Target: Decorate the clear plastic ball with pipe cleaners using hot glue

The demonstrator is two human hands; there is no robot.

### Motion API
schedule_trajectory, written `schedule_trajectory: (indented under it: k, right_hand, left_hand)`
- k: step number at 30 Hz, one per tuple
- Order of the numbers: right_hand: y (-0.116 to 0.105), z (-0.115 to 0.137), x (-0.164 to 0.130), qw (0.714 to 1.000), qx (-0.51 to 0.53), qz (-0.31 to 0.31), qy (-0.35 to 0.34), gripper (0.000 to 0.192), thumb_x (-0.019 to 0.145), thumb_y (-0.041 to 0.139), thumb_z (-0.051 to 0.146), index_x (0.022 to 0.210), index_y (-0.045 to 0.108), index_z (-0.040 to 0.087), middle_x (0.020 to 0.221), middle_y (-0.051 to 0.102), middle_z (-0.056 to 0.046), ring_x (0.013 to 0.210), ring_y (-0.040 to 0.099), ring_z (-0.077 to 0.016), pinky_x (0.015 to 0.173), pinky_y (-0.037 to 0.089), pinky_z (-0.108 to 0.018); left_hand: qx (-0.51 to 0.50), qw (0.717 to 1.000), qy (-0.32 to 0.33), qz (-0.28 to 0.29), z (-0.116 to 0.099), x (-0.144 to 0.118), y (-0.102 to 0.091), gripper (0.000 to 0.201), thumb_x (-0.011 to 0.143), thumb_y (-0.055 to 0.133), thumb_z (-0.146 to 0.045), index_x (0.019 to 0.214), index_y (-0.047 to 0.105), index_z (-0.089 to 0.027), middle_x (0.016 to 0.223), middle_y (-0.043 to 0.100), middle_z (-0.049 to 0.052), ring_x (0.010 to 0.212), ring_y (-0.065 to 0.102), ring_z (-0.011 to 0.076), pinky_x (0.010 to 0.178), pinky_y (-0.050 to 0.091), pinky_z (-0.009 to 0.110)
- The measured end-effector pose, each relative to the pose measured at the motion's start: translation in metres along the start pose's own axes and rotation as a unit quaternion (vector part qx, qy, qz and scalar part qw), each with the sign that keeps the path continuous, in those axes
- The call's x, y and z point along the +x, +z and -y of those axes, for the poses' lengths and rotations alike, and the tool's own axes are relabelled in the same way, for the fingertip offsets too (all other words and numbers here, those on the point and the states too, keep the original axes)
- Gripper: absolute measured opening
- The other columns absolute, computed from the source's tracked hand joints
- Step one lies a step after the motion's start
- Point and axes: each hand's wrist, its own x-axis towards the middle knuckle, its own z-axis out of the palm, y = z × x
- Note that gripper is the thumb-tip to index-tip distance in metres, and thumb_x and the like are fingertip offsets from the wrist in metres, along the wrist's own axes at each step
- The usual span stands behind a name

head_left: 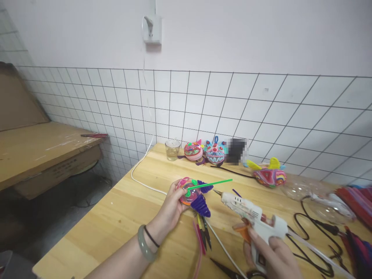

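Note:
My left hand (174,201) is closed around a round pink-and-orange craft fish (189,197) with a clear middle and purple pipe-cleaner fins (201,205). Under my left thumb, a bright green pipe cleaner (212,184) lies against the fish, its long end sticking out to the right. My right hand (270,252) grips a white hot glue gun (247,209) by its handle, fingers at the orange trigger (243,231). The gun's metal nozzle (217,192) points left toward the fish, a small gap apart from it. A glue stick (316,250) extends from the back of the gun.
Finished-looking craft fish (215,152) and a glass cup (172,149) stand along the tiled wall. Yellow-handled pliers (203,230), black scissors (226,269) and a pink pipe cleaner (199,244) lie near my hands. Cables (308,228) and clear plastic pieces (299,188) are at right.

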Motion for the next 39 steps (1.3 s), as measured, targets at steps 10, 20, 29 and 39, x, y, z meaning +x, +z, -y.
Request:
schedule_trajectory:
  k: [10,20,29,39]
  right_hand:
    - [0.002,-0.033,0.039,0.987,0.028,0.054,0.147,0.033,0.082,0.049,0.052,0.068,0.044,0.023,0.042,0.058,-0.001,0.033,0.05,-0.0149,0.038,0.028,-0.022]
    - [-0.029,-0.022,0.033,0.907,-0.414,-0.059,-0.048,0.048,0.09,0.039,0.056,0.061,0.059,0.024,0.059,0.065,-0.007,0.06,0.064,-0.0289,0.059,0.044,-0.039]
    - [0.003,0.008,0.012,0.768,-0.353,-0.172,-0.506,0.024,0.09,0.053,0.018,0.112,0.061,0.019,0.117,0.063,-0.016,0.113,0.054,-0.0337,0.09,0.04,-0.052]
    - [0.031,0.003,-0.002,0.815,-0.288,-0.034,-0.502,0.032,0.094,0.039,0.011,0.124,0.052,0.009,0.072,0.062,-0.006,0.062,0.057,-0.0175,0.058,0.045,-0.03]
  left_hand:
    - [-0.02,1.0,0.02,-0.009,0.002,-0.001,-0.001,0.033,0.075,0.063,-0.019,0.106,0.054,-0.021,0.098,0.065,0.003,0.081,0.063,0.0156,0.071,0.053,0.03]
    - [0.053,0.994,0.061,0.069,0.005,-0.013,0.008,0.044,0.073,0.061,-0.015,0.116,0.05,-0.02,0.117,0.063,0.008,0.102,0.06,0.0209,0.088,0.046,0.035]
    - [0.194,0.97,0.086,0.118,0.013,-0.02,0.01,0.056,0.07,0.067,-0.021,0.12,0.042,-0.02,0.118,0.061,0.01,0.107,0.057,0.0241,0.096,0.042,0.039]
    - [0.221,0.966,0.097,0.097,0.016,-0.02,0.01,0.058,0.07,0.066,-0.025,0.121,0.041,-0.02,0.122,0.057,0.011,0.11,0.055,0.0255,0.098,0.04,0.04]
